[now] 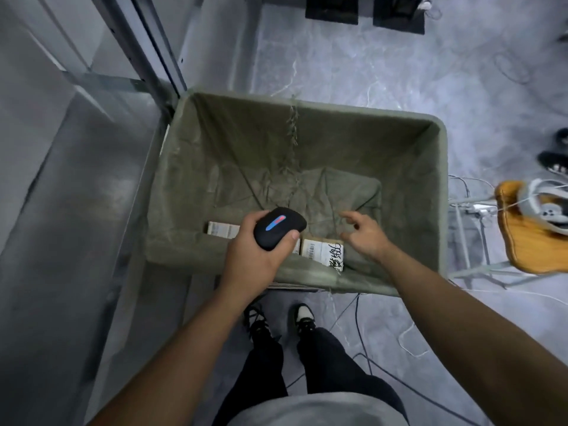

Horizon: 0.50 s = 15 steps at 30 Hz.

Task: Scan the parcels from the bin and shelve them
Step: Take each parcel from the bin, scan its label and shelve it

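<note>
Black plastic fills the left hand [256, 255]: its fingers and thumb wrap a small rounded handheld scanner [278, 227] with a glowing blue and red strip on top, held over the near side of the bin. The right hand [362, 233] holds nothing; its fingers are spread and loosely bent, reaching down into the bin just above and to the right of a parcel. That parcel, a flat brown cardboard box with a white barcode label and black handwriting [322, 252], lies on the bin floor against the near wall, between the two hands. A second flat parcel with a pale printed label [222, 230] lies just left of the scanner, partly hidden behind the left hand. Both rest inside a large rectangular bin lined with olive green fabric [442, 186], whose floor otherwise shows only creased cloth. Grey metal shelving [147, 56] stands to the left of the bin, and a wooden stool with a headset on it [522, 238] stands to the right. Judging by the nearly bare bin, most of the work seems done; at least these two parcels remain to be picked up, scanned and shelved.
</note>
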Motion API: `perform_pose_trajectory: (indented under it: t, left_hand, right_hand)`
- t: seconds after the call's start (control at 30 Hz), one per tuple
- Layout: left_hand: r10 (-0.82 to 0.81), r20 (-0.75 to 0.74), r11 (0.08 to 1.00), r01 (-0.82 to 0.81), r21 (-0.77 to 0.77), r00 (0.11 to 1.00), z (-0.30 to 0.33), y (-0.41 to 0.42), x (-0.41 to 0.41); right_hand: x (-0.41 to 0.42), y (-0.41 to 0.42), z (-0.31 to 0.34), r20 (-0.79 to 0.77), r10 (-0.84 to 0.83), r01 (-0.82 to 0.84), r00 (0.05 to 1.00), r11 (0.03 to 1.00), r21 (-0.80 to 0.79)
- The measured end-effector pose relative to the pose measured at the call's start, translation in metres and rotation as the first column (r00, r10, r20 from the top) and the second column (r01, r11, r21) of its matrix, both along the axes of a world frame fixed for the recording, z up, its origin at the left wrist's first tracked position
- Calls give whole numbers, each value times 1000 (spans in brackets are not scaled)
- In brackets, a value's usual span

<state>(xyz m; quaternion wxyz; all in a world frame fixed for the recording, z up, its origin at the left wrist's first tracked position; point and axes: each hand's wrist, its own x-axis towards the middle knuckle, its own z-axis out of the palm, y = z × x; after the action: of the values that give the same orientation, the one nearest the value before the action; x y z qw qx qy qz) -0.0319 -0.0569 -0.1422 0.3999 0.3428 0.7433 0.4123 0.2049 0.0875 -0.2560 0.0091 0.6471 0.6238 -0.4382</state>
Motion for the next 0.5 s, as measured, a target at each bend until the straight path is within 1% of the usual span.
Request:
perform_pose_trajectory:
  t: [0.1, 0.17, 0.27, 0.33, 0.4, 0.5]
  left_hand:
    - [-18, -12, 999, 18, -30, 1000, -7, 15, 10]
    - [-19, -23, 998, 18, -59, 1000, -14, 23, 16]
    - [-18, -41, 996, 14, -93, 999, -23, 33, 22]
    - [-35, -41, 992, 30, -121, 999, -25, 38, 23]
    - [-35, -31, 989, 31, -147, 999, -26, 42, 23]
    - [-26, -36, 986, 20, -167, 999, -26, 44, 24]
  right_hand:
    - [10, 4, -21, 79, 98, -94, 992, 994, -52]
    - [13, 8, -39, 116, 215, -206, 970, 975, -81]
    - [14, 13, -62, 159, 416, -399, 895, 908, -130]
    - [17, 12, -73, 185, 526, -510, 830, 850, -129]
    - [20, 9, -82, 191, 600, -587, 777, 800, -127]
    - [22, 5, -91, 162, 673, -657, 722, 740, -146]
